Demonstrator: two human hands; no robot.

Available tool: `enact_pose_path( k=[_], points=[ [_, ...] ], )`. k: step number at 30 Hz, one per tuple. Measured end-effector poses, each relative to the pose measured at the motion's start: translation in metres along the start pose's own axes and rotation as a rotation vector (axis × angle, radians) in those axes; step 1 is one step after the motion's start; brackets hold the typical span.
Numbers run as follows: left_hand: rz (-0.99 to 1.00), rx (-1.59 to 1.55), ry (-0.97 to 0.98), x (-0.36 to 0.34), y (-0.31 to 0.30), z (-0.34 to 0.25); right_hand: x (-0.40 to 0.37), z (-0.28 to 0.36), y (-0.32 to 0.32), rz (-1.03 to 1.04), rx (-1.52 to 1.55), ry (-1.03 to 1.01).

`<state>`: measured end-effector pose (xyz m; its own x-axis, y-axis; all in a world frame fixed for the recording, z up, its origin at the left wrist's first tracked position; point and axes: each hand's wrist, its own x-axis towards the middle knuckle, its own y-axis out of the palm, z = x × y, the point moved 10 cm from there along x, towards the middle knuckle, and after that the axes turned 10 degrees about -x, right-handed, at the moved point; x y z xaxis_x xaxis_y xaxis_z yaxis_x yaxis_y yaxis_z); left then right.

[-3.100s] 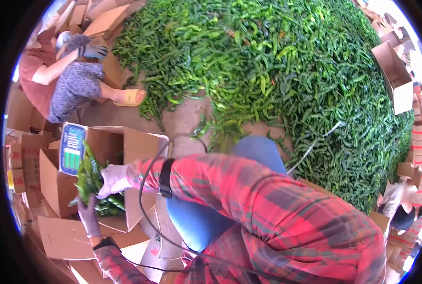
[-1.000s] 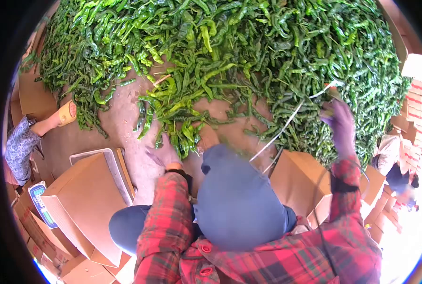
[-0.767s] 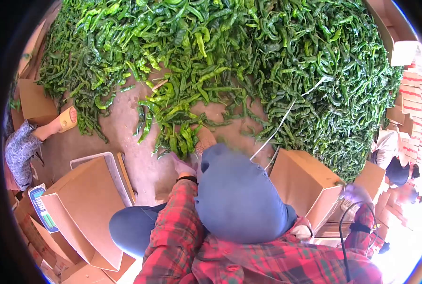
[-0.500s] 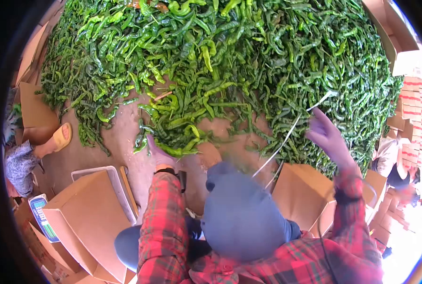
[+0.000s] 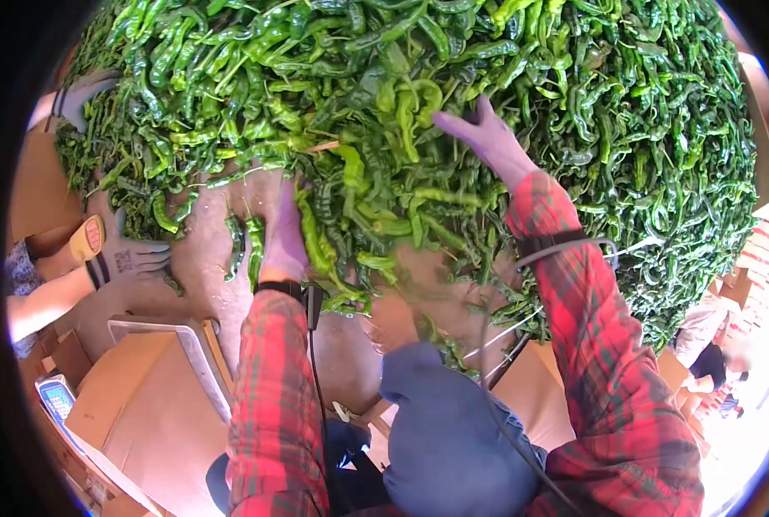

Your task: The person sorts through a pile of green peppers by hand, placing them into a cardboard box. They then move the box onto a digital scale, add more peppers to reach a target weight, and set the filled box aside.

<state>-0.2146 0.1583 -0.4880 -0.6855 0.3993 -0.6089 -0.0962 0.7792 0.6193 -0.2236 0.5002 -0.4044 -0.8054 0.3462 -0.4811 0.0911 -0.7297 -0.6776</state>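
A large heap of green chili peppers (image 5: 350, 52) spreads in front of me, with a looser bunch drawn toward my knees. My left hand (image 5: 288, 233), in a thin purple glove, stands on edge at the left side of this bunch, fingers stretched out and touching the peppers. On the heap to the right rests my right hand (image 5: 492, 142), also gloved in purple. Its thumb and a finger are spread apart, while the other fingers are partly hidden among the peppers. Neither hand is closed around a pepper.
A co-worker's grey-gloved hands (image 5: 134, 257) reach in from the left. Cardboard boxes (image 5: 156, 414) stand at the lower left by a scale display (image 5: 57, 401). Another box (image 5: 531, 388) and a white strap (image 5: 505, 332) lie beside my right knee. More people and stacked cartons show far right.
My right hand has moved from beside the white strap, leftward and onto the heap. My left hand has reached slightly forward along the bunch. A co-worker's gloved hands have come in at left.
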Motion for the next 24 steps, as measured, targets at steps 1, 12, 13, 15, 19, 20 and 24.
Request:
enact_pose_path(
  k=[1, 12, 13, 15, 19, 20, 24],
  points=[
    [0.012, 0.008, -0.012, 0.016, -0.008, 0.007, -0.007, -0.002, 0.011, 0.103, 0.062, -0.089],
    [-0.035, -0.031, -0.215, 0.023, -0.01, 0.057, -0.049, 0.021, 0.034, 0.072, 0.054, 0.033],
    [-0.015, -0.175, -0.297, 0.013, -0.003, 0.076, -0.059, 0.014, 0.039, 0.103, 0.023, 0.043],
    [0.063, -0.269, -0.284, -0.009, 0.033, 0.078, -0.068, -0.008, 0.064, 0.142, 0.109, 0.047],
    [0.004, -0.241, -0.278, -0.019, 0.034, 0.092, -0.071, 0.008, 0.084, 0.074, 0.177, 0.024],
    [-0.002, -0.26, -0.24, -0.013, 0.025, 0.095, -0.08, 0.016, 0.079, 0.065, 0.215, 0.035],
    [0.19, -0.081, -0.081, -0.064, 0.075, 0.067, -0.144, 0.03, 0.075, 0.2, 0.558, 0.016]
  ],
)
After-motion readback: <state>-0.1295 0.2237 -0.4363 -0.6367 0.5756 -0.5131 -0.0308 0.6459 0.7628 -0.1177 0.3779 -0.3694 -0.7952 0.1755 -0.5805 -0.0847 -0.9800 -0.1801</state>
